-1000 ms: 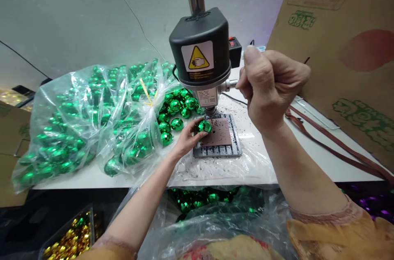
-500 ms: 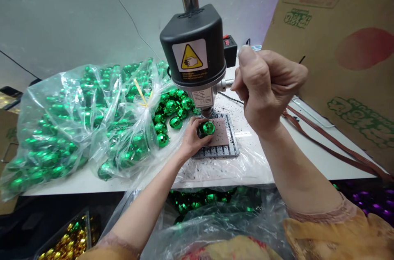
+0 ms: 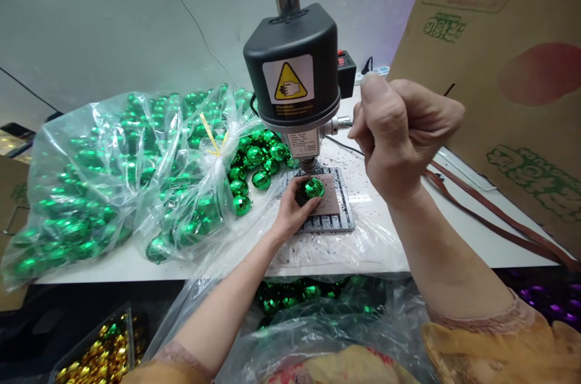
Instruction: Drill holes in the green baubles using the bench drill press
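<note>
My left hand (image 3: 293,205) grips a shiny green faceted ball (image 3: 314,188) from its left side, thumb in front and fingers behind. The ball is over a brown pad (image 3: 329,199) on the slotted metal base plate (image 3: 347,220), just under the chuck of a small drill press (image 3: 290,75). Whether the tool tip touches the ball is hidden. My right hand (image 3: 403,129) is raised at the machine's right side, closed around the end of its feed lever (image 3: 344,123); most of the grip is covered by the fingers.
A tied clear bag (image 3: 91,184) of green balls fills the table's left, with loose green balls (image 3: 262,180) beside the plate. A cardboard box (image 3: 490,81) and brown strap (image 3: 490,214) stand at right. Below are gold balls (image 3: 97,354) and a plastic bag (image 3: 272,335). Dark shavings litter the table.
The view has shifted slightly. My left hand has brought the green ball a little to the right, and more of its faceted face shows. My right hand stays closed on the lever.
</note>
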`<state>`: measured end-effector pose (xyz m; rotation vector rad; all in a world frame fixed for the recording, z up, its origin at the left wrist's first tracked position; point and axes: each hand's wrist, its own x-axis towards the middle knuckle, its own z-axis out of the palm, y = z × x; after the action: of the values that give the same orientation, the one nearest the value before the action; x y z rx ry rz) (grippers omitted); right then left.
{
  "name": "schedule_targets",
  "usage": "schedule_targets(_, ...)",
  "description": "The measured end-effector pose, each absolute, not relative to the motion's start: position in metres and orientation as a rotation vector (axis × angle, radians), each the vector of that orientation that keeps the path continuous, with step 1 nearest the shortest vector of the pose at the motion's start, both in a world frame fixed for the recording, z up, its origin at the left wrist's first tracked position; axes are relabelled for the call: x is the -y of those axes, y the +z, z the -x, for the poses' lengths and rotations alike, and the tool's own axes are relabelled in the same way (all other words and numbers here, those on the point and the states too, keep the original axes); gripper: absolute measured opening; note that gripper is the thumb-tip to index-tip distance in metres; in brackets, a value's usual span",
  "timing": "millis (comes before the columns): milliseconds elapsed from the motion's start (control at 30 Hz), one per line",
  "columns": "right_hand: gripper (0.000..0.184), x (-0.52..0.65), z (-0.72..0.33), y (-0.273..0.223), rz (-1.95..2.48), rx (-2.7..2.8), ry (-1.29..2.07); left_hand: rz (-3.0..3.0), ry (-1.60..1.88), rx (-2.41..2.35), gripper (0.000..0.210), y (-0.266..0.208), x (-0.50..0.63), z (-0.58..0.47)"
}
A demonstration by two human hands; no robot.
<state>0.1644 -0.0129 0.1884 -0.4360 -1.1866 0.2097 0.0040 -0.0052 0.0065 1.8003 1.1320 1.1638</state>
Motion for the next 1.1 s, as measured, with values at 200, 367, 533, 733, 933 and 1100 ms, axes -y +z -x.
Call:
schedule_targets(200,0.042,0.015,-0.161,0.176,0.387,1.204,0.148,-1.760,1.175,-1.113,0.051,0.006,0.005,-0.003)
schedule_targets(367,0.047,0.008,-0.159,0.167,0.356,1.159,0.073,-1.757,1.181,-1.107,0.050,0.007,0.006,-0.004)
schedule_targets(533,0.052,0.005,-0.160,0.161,0.345,1.166,0.019,-1.758,1.187,-1.097,0.049,0.008,0.007,-0.004)
schedule_targets(733,0.049,0.009,-0.162,0.150,0.369,1.187,-0.045,-1.728,1.185,-1.094,0.051,0.008,0.008,-0.004)
schedule_targets(933,0.051,0.001,-0.165,0.142,0.320,1.189,-0.112,-1.714,1.195,-1.074,0.052,0.007,0.007,-0.004)
schedule_targets(1100,0.048,-0.004,-0.165,0.141,0.277,1.196,-0.146,-1.717,1.203,-1.096,0.052,0.006,0.007,-0.004)
